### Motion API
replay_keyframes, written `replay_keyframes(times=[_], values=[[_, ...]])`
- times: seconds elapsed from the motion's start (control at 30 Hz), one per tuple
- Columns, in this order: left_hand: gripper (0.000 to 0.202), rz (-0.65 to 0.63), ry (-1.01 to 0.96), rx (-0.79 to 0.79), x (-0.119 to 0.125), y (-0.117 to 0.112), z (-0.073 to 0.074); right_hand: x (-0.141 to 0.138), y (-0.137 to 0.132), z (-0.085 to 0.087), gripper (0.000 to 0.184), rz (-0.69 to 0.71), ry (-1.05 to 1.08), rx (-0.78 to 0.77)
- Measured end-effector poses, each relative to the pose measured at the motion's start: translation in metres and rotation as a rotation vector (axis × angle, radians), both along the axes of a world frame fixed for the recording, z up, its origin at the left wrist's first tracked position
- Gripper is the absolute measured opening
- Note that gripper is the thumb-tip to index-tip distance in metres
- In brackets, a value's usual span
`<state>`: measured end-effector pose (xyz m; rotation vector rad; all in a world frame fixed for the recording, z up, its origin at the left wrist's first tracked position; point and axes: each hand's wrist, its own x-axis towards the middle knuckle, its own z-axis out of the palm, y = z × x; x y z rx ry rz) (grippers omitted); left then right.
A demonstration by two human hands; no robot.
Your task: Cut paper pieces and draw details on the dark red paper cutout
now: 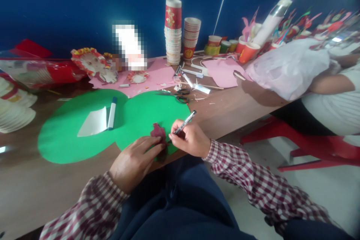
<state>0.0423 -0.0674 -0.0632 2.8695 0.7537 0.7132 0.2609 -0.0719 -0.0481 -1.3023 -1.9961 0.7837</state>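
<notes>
Left hand (134,160) lies over a small dark-pink cutout (156,130), fingers stretched out, tips on it; whether they pinch it, I can't tell from here. Cutout sits on the green sheet (143,114), near the table (225,116) edge in front of the person. Right hand (194,139) grasps a pen (185,122), fingers closed round the barrel, tip down just beside the cutout; contact unclear. Scissors (182,96) at the sheet's far edge. On its left lobe: white paper (92,123), blue-capped marker (111,114). Behind, pink paper (160,72), tall cup stack (173,41). Off right, another person's arm (333,83) by a plastic bag (292,67).
</notes>
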Motion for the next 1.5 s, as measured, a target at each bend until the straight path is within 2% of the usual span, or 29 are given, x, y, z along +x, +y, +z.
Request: replay_keyframes(times=[0.53,1.33,1.5], values=[[0.026,0.005,0.013,-0.007,-0.0013,-0.0002,-0.0018,0.0004,-0.0006,-0.0008,0.009,-0.001,-0.012,0.014],[0.025,-0.008,0.081,0.032,0.0003,0.0005,0.0031,0.0006,-0.0002,-0.0023,0.01,-0.005,0.058,0.011],[0.025,0.003,0.095,0.021,0.001,0.0004,0.0032,0.0004,-0.0006,-0.0049,0.01,0.013,0.178,-0.016]])
